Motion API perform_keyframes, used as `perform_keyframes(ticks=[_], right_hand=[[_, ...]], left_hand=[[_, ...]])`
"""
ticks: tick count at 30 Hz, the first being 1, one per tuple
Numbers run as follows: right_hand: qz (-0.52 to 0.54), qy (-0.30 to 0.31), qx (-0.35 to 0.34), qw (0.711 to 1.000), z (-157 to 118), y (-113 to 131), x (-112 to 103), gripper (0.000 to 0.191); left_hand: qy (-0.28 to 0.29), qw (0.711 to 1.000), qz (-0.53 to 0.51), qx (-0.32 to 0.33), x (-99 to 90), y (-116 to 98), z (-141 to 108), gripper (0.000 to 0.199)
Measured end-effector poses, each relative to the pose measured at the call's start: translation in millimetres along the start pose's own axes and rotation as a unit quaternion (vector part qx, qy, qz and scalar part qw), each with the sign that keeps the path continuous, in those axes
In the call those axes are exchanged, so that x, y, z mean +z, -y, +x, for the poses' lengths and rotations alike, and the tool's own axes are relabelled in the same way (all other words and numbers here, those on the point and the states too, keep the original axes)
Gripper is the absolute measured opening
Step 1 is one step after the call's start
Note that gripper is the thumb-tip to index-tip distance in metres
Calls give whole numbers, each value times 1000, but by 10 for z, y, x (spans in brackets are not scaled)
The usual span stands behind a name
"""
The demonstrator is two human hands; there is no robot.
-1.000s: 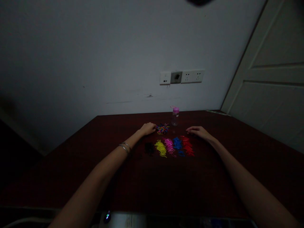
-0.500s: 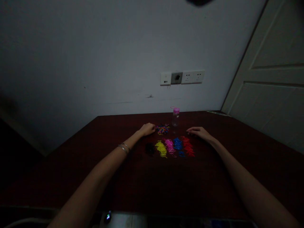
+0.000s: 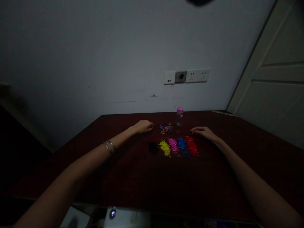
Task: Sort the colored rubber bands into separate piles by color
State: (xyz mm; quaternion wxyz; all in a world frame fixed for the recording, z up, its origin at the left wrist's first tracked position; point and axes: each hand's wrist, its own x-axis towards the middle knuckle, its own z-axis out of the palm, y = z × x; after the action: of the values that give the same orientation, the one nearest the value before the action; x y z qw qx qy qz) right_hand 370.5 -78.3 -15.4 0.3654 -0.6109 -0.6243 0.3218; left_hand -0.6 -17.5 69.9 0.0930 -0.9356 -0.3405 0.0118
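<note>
Small bands lie sorted by colour on the dark red table: a black pile [image 3: 153, 148], a yellow pile [image 3: 165, 148], a pink pile [image 3: 174, 147], a blue pile [image 3: 182, 143] and a red pile [image 3: 192, 146]. Behind them is a mixed-colour pile [image 3: 166, 128]. My left hand [image 3: 143, 126], bracelets on its wrist, rests left of the mixed pile, fingers curled; whatever it may hold is hidden. My right hand [image 3: 201, 131] lies just behind the red pile, fingers bent together near the tabletop; nothing can be made out in them.
A clear bottle with a pink lid [image 3: 180, 117] stands behind the piles, right of the mixed one. Sockets [image 3: 197, 76] are on the wall. A panelled door [image 3: 273, 82] is at the right. Below the table's front edge is a white object [image 3: 125, 218].
My left hand has moved left, away from the mixed pile, and its fingers are more curled. The whole view has shifted slightly; my right hand keeps its place by the red pile.
</note>
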Motion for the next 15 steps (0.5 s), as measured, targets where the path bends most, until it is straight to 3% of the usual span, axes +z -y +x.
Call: perform_keyframes(ticks=[6, 15], right_hand=[[5, -6, -2, 1000, 3, -27, 1, 29], [10, -6, 7, 1000, -2, -17, 3, 32]], left_hand=[[31, 999, 4, 25, -117, -110, -263, 19], [65, 994, 17, 90, -62, -268, -475, 17]])
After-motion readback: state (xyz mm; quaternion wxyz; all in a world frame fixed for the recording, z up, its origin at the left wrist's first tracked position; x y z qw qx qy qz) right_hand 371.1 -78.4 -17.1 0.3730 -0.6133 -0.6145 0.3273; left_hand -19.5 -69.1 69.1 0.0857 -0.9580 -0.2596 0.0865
